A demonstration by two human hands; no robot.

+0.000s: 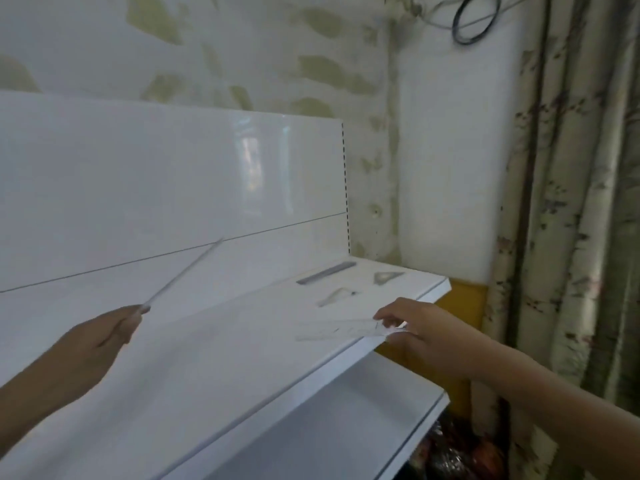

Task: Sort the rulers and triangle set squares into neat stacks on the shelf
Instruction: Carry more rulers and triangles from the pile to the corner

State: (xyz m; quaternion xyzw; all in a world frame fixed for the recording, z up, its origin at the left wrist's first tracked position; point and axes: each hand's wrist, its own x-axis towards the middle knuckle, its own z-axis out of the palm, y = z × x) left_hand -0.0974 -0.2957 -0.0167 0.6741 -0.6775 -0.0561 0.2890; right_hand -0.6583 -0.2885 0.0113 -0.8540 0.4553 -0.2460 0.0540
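The right hand (420, 327) pinches a clear ruler (346, 332) lying lengthwise along the shelf (242, 375) front edge; the left hand (104, 341) grips another ruler (183, 271), angled toward the far stacks.

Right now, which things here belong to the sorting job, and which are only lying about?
Job: ruler in left hand; clear ruler under right hand; grey ruler; two set squares; shelf.
Lying about: cable; curtain; bags.

I see bare shelf (214, 344) btwn my two sets of fingers, easy passage. Beyond rt fingers (389, 320): grey ruler (325, 273), two set squares (388, 276) block. Back panel (156, 188) behind lt fingers (133, 318).
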